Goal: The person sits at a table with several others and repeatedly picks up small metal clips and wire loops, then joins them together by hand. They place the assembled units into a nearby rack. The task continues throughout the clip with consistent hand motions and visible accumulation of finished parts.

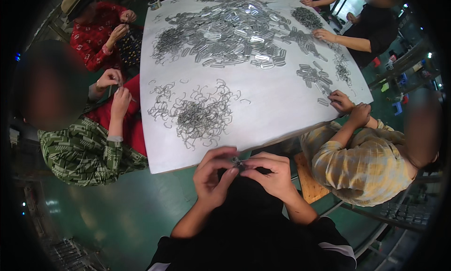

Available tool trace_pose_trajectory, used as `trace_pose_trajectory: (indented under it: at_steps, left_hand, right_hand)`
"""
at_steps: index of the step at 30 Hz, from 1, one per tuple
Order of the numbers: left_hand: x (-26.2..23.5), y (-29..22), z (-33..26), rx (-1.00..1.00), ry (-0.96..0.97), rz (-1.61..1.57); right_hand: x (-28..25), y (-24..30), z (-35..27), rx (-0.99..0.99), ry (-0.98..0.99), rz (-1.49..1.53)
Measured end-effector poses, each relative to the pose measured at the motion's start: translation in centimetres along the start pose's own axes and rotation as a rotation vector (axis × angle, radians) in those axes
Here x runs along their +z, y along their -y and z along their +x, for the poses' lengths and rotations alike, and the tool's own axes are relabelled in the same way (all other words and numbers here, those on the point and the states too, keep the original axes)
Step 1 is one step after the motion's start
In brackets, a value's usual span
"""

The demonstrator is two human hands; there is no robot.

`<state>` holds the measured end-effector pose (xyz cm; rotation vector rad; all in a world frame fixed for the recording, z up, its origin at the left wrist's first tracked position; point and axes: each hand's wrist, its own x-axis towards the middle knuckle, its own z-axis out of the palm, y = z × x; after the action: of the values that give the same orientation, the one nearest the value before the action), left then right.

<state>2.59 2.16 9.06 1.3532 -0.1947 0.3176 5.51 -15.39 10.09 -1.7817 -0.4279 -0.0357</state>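
Note:
Just off the table's near edge, my left hand (212, 176) and my right hand (271, 173) meet fingertip to fingertip. Pinched in my left fingers is a small bunch of grey metal pieces (236, 161), too small to make out fully; they look like wire hooks. My right thumb and forefinger close on a thin metal piece at the same spot, mostly covered by the fingers. A loose heap of curved wire hooks (199, 116) lies on the white tabletop (268, 111) just beyond my hands.
A large pile of flat slotted metal plates (239, 31) covers the far middle, with a dark heap of hooks (170, 40) beside it. Co-workers sit on both sides; a person in a plaid shirt (361, 163) reaches toward a small plate group (314, 76). A wooden stool (310, 184) stands at right.

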Motion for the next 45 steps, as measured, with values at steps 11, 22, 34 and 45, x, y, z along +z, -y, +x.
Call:
trace_pose_trajectory:
  at_steps: [11,22,34,45]
  left_hand:
    - [0.7,-0.3,-1.5,0.072,0.066,-0.005]
    - [0.5,0.2,-1.9,0.004,0.154,0.036]
    - [1.7,1.5,-2.6,-0.027,0.11,0.042]
    - [1.8,1.4,-3.5,-0.005,-0.04,0.313]
  right_hand:
    - [-5.7,-24.5,20.8,0.254,-0.439,-0.725]
    - [-9.0,-24.7,22.0,0.092,-0.207,-0.936]
    - [-4.1,-5.5,5.8,0.371,-0.042,0.329]
    - [-2.2,2.4,1.2,0.269,0.162,0.129]
